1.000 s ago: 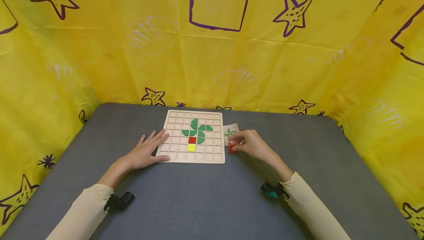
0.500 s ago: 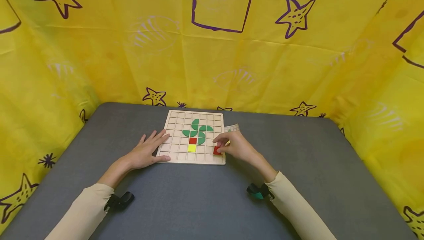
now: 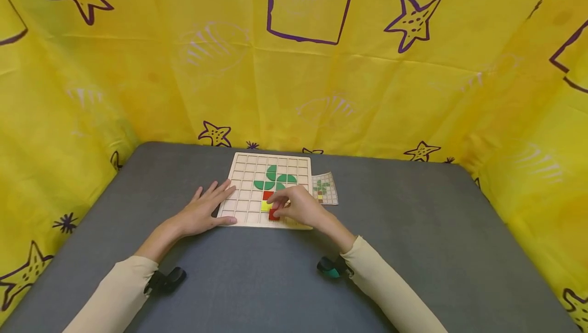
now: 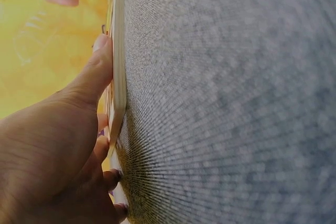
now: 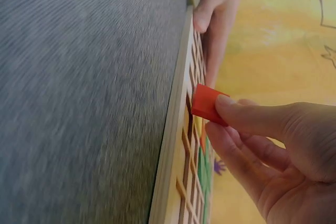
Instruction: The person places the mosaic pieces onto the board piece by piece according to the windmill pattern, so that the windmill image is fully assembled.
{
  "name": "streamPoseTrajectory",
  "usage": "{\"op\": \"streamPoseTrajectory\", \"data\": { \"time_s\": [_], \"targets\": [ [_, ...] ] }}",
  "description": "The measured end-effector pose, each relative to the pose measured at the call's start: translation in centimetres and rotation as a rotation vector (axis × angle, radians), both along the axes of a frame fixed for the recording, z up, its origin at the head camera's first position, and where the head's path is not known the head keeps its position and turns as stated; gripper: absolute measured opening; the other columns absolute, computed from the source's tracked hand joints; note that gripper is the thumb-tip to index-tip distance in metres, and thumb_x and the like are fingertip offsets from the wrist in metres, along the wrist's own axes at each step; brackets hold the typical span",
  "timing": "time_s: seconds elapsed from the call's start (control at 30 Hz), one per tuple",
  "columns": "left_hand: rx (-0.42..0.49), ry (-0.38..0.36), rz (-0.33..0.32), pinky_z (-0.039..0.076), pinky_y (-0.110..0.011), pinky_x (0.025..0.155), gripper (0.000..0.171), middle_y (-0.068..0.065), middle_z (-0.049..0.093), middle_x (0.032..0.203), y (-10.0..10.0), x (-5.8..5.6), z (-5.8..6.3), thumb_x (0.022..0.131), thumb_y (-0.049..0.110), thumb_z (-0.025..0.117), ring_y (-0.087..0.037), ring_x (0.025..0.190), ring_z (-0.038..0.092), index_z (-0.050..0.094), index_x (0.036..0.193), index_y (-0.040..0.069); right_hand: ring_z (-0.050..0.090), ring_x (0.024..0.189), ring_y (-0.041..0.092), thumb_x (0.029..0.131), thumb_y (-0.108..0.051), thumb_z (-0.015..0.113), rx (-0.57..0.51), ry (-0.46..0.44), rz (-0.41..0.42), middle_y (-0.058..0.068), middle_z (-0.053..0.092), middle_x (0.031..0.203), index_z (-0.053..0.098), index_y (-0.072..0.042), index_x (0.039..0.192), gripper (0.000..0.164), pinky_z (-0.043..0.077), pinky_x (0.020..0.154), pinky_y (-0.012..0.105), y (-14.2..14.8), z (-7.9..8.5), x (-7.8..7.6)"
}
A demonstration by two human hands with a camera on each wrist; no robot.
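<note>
My right hand [image 3: 300,206] pinches a red square tile [image 5: 208,103] between thumb and fingers. It holds the tile over the near part of a wooden grid board [image 3: 243,169], just below a yellow square tile [image 3: 265,206]. Above the yellow one lies another red square tile [image 3: 268,195], partly covered by my fingers. Green rounded pieces [image 3: 264,185] form a pinwheel near the board's middle; the lowest is partly hidden. With fingers spread, my left hand [image 3: 202,210] rests on the board's left edge, its thumb [image 4: 97,69] lying along the near left corner.
A small pattern card [image 3: 325,188] with a printed grid and green pinwheel lies against the board's right side. Dark grey cloth covers the table [image 3: 413,220]. Yellow fabric [image 3: 294,77] with starfish drawings hangs behind and at both sides.
My right hand has carried the red tile leftward from beside the card, across the board's right edge, to below the yellow tile. The card shows again. My left hand stays in place.
</note>
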State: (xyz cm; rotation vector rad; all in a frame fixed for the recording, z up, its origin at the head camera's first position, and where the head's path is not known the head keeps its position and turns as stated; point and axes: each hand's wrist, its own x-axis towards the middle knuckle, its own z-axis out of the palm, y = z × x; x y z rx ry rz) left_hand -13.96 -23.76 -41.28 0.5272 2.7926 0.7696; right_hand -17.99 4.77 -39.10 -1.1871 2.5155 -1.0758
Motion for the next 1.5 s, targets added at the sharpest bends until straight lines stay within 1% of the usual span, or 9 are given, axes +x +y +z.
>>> {"op": "streamPoseTrajectory", "data": {
  "time_s": [0.13,0.3,0.47,0.57,0.77,0.9,1.17,1.37,1.5],
  "targets": [
    [0.005,-0.001,-0.005,-0.004,-0.068,0.111,0.091,-0.019,0.016,0.162,0.1,0.2,0.0,0.086,0.052,0.069,-0.049,0.146,0.006,0.029,0.154,0.007,0.063,0.074,0.008,0.08,0.0,0.079,0.013,-0.013,-0.011,0.001,0.071,0.082,0.074,0.0,0.103,0.023,0.051,0.071,0.019,-0.8,-0.1,0.3],
    [0.021,0.018,0.004,-0.004,-0.069,0.11,0.09,-0.02,0.017,0.161,-0.1,0.4,0.4,0.086,0.051,0.069,-0.051,0.145,0.007,0.031,0.153,0.005,0.064,0.075,0.009,0.081,-0.001,0.078,0.008,0.004,-0.008,0.002,0.071,0.081,0.075,-0.001,0.102,0.021,0.051,0.072,0.019,-1.7,-0.2,0.3],
    [0.023,0.013,0.008,-0.004,-0.069,0.11,0.09,-0.021,0.016,0.161,-0.2,0.6,0.2,0.087,0.05,0.069,-0.05,0.145,0.006,0.029,0.154,0.005,0.066,0.079,0.012,0.083,-0.003,0.077,0.064,0.043,0.022,0.004,0.073,0.087,0.074,-0.001,0.101,0.018,0.051,0.074,0.019,-2.3,-0.2,0.7],
    [0.019,0.009,0.015,-0.004,-0.068,0.11,0.09,-0.02,0.015,0.162,-0.4,0.7,0.0,0.087,0.049,0.069,-0.05,0.145,0.005,0.029,0.154,0.005,0.066,0.08,0.011,0.084,-0.004,0.076,0.088,0.057,0.026,0.003,0.073,0.088,0.073,-0.001,0.102,0.018,0.05,0.074,0.018,-2.7,-0.2,0.8],
    [0.009,0.01,0.011,-0.005,-0.068,0.11,0.091,-0.019,0.015,0.162,-0.7,0.5,0.0,0.086,0.051,0.069,-0.049,0.146,0.005,0.029,0.154,0.006,0.065,0.077,0.009,0.084,-0.003,0.076,0.096,0.064,-0.006,0.002,0.073,0.086,0.074,-0.002,0.1,0.016,0.05,0.072,0.018,-3.3,-0.2,1.0],
    [0.004,0.003,0.015,-0.005,-0.068,0.111,0.091,-0.018,0.015,0.162,-0.8,0.4,0.1,0.086,0.051,0.069,-0.049,0.146,0.005,0.029,0.154,0.006,0.066,0.078,0.009,0.084,-0.003,0.076,0.109,0.085,-0.017,0.002,0.073,0.085,0.074,-0.003,0.098,0.014,0.05,0.072,0.018,-3.6,-0.3,1.0],
    [0.026,0.016,0.008,-0.003,-0.069,0.11,0.089,-0.02,0.016,0.161,-0.9,0.8,0.2,0.087,0.05,0.068,-0.051,0.145,0.007,0.03,0.154,0.005,0.064,0.078,0.005,0.086,-0.006,0.075,0.165,0.131,-0.007,-0.001,0.072,0.084,0.075,-0.006,0.098,0.013,0.049,0.073,0.016,-4.0,-0.4,1.2],
    [0.02,0.015,0.003,-0.004,-0.068,0.111,0.089,-0.019,0.015,0.162,-0.9,0.6,0.1,0.087,0.05,0.068,-0.05,0.145,0.006,0.029,0.154,0.006,0.065,0.078,0.007,0.085,-0.002,0.075,0.163,0.111,-0.031,0.002,0.073,0.085,0.075,-0.004,0.101,0.016,0.05,0.072,0.017,-3.8,-0.3,1.3],
    [0.013,0.012,0.001,-0.004,-0.068,0.111,0.09,-0.019,0.015,0.162,-0.8,0.5,0.1,0.087,0.051,0.068,-0.049,0.145,0.006,0.029,0.154,0.006,0.066,0.08,0.01,0.086,-0.004,0.074,0.154,0.103,-0.033,0.003,0.073,0.088,0.075,-0.004,0.103,0.017,0.051,0.073,0.019,-3.5,-0.1,1.2]
  ]
}}
